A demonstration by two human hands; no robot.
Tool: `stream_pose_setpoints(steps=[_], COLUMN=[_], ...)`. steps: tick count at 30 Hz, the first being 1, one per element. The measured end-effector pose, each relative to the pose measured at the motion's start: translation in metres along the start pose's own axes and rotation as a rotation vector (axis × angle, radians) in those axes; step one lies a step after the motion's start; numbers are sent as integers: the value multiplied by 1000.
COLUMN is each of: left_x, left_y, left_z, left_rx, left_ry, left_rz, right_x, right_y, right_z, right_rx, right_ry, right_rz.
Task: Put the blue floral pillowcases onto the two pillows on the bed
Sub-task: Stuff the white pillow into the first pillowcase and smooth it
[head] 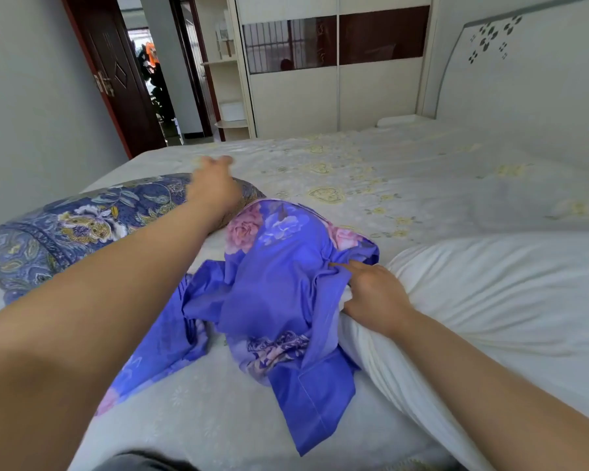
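1. Two bare hands are seen over a white bed sheet with a pale yellow heart-and-flower print (371,171), which covers the bed.
2. A bright blue floral cotton pillowcase with pink roses (279,266) is pulled partway over the near end of a plain white pillow (507,283); the covered end bulges at the centre of the view, and the rest of the white pillow is left bare toward 3 o'clock.
3. Loose blue fabric is spread on the sheet toward 6 and 7 o'clock of the bulge.
4. The right hand (374,297) is pressed at the pillowcase opening, where blue cloth meets white pillow; its fingers are curled and the hem is pinched against the pillow.
5. The left hand (213,185) is held out at 11 o'clock of the bulge, blurred, with fingers spread and nothing held.
6. A second pillow in a darker blue-grey cover with a yellow and white flower pattern (82,226) is lying at 9 o'clock, partly under the left forearm.
7. A white headboard with dark petal motifs (524,73) is seen at 2 o'clock, and a dark red-brown wooden door (116,73) at 11 o'clock.
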State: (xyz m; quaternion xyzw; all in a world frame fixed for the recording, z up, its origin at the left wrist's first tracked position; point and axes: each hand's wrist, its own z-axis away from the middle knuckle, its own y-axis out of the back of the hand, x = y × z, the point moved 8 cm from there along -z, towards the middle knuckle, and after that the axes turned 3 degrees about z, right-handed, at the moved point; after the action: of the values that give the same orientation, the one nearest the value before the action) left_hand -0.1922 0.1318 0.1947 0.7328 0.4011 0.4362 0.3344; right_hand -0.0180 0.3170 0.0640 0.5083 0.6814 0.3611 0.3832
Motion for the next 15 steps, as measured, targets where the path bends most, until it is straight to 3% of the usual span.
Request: stream_pose_setpoints(steps=[3, 4, 10, 15], left_x=[79, 91, 137, 158], left_y=[-60, -76, -83, -88], left_z=[41, 56, 84, 89], left_rx=[-401, -455, -224, -270], left_ry=[-301, -337, -433, -464], left_rz=[-187, -307, -722, -773], right_x=[-12, -15, -22, -26], right_y=[0, -1, -11, -8], right_z=[-3, -2, 5, 6], right_rx=[10, 30, 21, 59], right_ry=[23, 31, 14, 4], right_rz=[63, 76, 153, 148])
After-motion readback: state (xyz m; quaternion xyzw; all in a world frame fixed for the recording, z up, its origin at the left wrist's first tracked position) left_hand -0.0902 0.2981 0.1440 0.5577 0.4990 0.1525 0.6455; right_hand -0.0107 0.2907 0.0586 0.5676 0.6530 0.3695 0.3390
